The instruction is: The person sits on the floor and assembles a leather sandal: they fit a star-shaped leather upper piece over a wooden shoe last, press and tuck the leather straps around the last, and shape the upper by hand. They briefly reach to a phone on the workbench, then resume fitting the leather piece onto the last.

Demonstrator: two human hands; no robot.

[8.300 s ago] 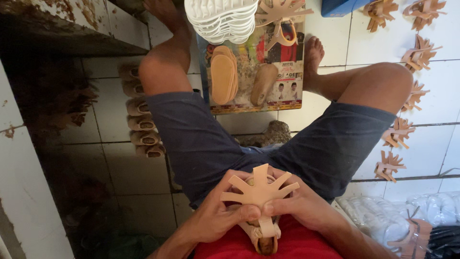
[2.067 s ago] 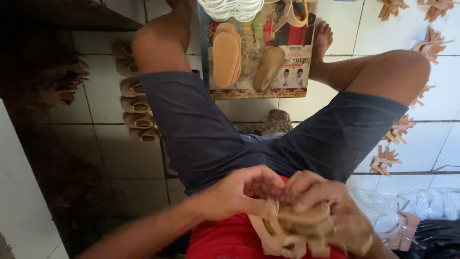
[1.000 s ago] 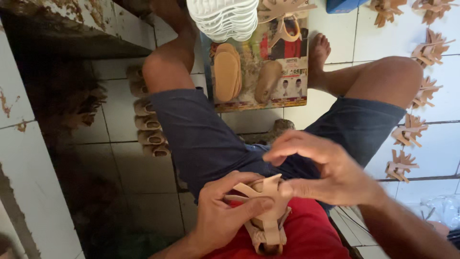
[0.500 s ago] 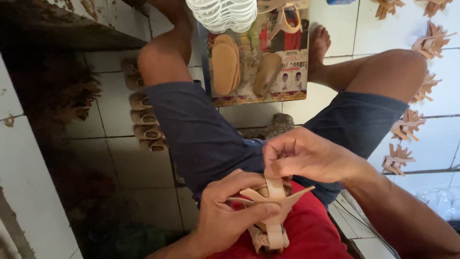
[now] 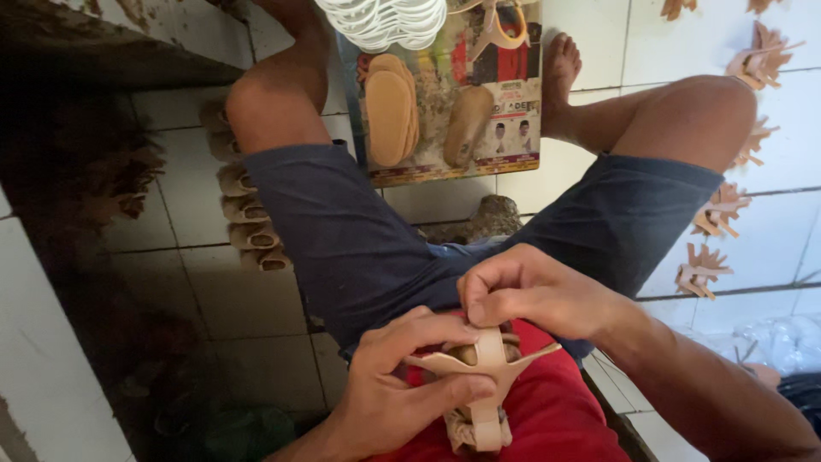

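Note:
I sit on a tiled floor with a tan leather sandal upper (image 5: 486, 376) in my lap. My left hand (image 5: 402, 381) grips its left side, thumb across the front strap. My right hand (image 5: 530, 291) is curled above it, fingertips pinching the top of the upright centre strap. The piece's pointed right wing sticks out free. More tan strap material bunches under it against my red shirt.
A printed board (image 5: 445, 103) between my legs carries tan insoles (image 5: 389, 115) and a stack of white soles (image 5: 385, 17). Finished looped uppers (image 5: 244, 214) line the floor at left. Flat star-shaped leather cut-outs (image 5: 727, 205) lie on the tiles at right.
Over the past seconds I turned the leather piece in my lap. My right hand came down from above onto the centre strap and now pinches it; the left hand keeps its hold.

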